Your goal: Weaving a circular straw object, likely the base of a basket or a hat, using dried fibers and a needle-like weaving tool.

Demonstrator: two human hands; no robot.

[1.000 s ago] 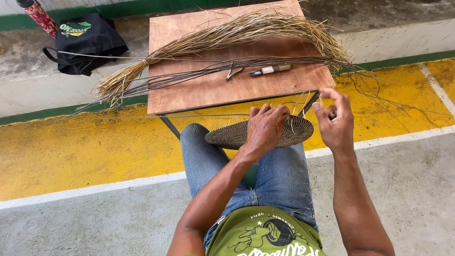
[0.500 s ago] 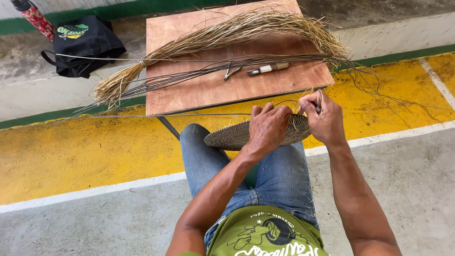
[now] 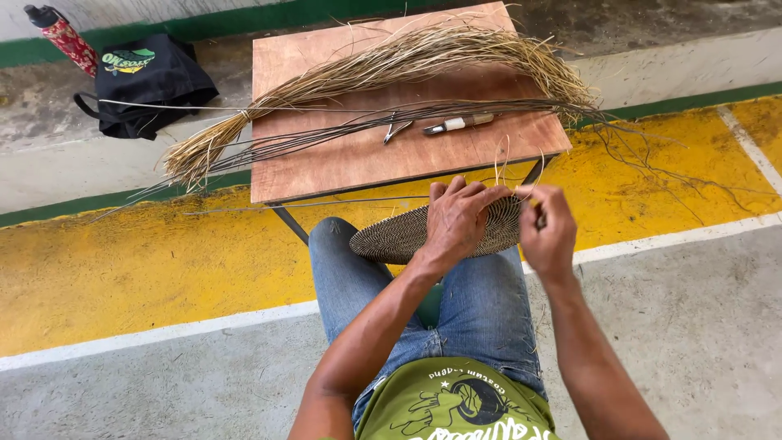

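The person is sitting at the near edge of a small wooden table (image 3: 342, 159), holding a flat, oval woven disc (image 3: 391, 238) over the knees, just below that edge. The left hand (image 3: 458, 222) is lying spread across the top of the disc, fingers pressing it down near its right end. The right hand (image 3: 547, 232) is now sitting at the disc's right rim, close beside the left hand, fingers pinched together on what looks like a thin pale strand (image 3: 498, 167) whose loose ends are sticking up between the two hands; whether it is also gripping a tool cannot be told. A second ago this hand was standing higher and further out from the rim, with fingers more open; half a second ago it was already coming in. Judgement: a strand is being drawn tight against the rim, so another stitch of the coil is closing. On the table, a long bundle of dry straw-coloured fibre (image 3: 391, 65) is lying along the far edge, curving to the right corner, with dark thin rods (image 3: 326, 130) beside it, small pliers (image 3: 396, 127) and a pale-handled knife (image 3: 458, 124) near the middle. A black bag (image 3: 151, 81) and a red bottle (image 3: 63, 37) are resting on the floor beyond the left corner.
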